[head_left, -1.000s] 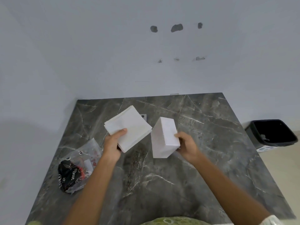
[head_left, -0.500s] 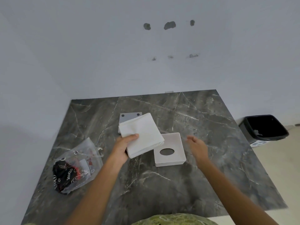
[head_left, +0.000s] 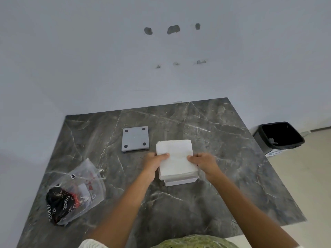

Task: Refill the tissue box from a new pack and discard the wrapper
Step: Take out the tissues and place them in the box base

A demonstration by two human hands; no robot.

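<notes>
A white stack of tissues (head_left: 176, 156) sits over the white tissue box (head_left: 180, 182) in the middle of the dark marble table (head_left: 223, 158); only the box's near edge shows beneath it. My left hand (head_left: 155, 162) grips the stack's left side and my right hand (head_left: 203, 161) grips its right side. The box's grey base plate (head_left: 135, 139), with dark round feet facing up, lies flat behind and to the left. The clear plastic wrapper (head_left: 75, 193), printed black and red, lies crumpled near the table's left edge.
A black waste bin (head_left: 279, 136) stands on the floor past the table's right edge. A white wall runs along the table's far and left sides. A green patterned garment shows at the bottom of the view.
The box was set down with its opening up, and the tissue stack moved right onto it. My right hand, free half a second ago, now grips the stack's right side.
</notes>
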